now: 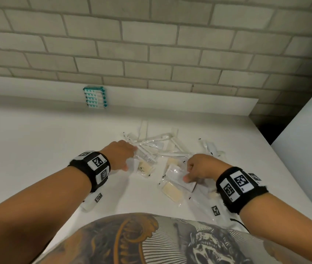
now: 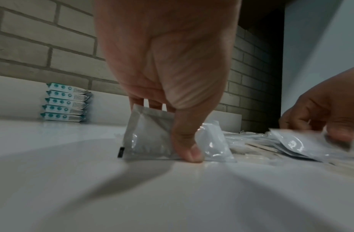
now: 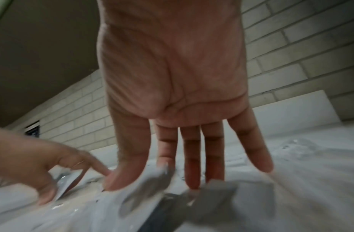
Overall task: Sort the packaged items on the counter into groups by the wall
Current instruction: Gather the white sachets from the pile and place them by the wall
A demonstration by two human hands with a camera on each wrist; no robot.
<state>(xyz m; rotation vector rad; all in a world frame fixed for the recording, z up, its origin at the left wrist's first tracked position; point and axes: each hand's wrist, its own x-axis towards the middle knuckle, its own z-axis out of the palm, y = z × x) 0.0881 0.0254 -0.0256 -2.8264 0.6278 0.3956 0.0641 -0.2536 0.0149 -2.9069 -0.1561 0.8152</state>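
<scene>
While left hand (image 2: 166, 66) pinches a sachet (image 2: 152, 138) upright | right hand (image 1: 202, 168) fingers grip a clear packet (image 1: 178, 176)

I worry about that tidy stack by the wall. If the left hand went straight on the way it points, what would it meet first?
Probably not the teal stack: the left hand points into the loose packets.

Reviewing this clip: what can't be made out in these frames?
- Print on the stacked teal packets: too small in the head view, blurred in the left wrist view.
- What the right hand holds: the packet is smeared by motion in the right wrist view.
- How many long wrapped sticks there are: they overlap, white on the white counter.
- Contents of the packet pinched by the left hand: glare.
</scene>
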